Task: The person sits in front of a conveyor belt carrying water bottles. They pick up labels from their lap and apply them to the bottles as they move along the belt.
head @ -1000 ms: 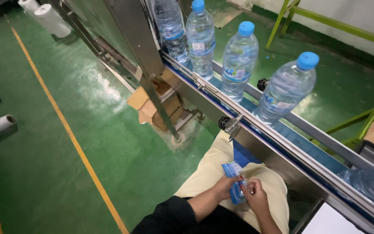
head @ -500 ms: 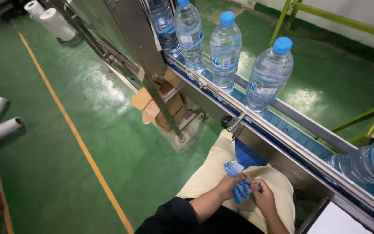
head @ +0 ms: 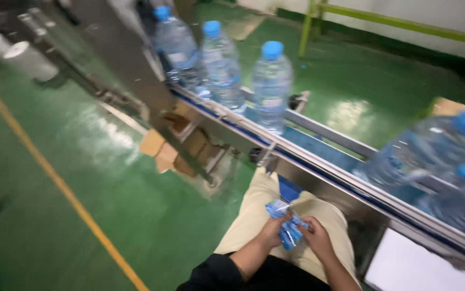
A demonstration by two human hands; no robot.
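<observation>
Left hand [head: 273, 233] and right hand [head: 314, 237] both closed on blue labels [head: 288, 226], fingers pinching the bundle from either side. Held over lap, just below conveyor [head: 318, 161] carrying bottles [head: 271, 86].

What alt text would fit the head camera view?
Both hands, left hand and right hand, hold small blue labels over the lap. Blue-capped water bottles stand on a conveyor above a green floor.
</observation>
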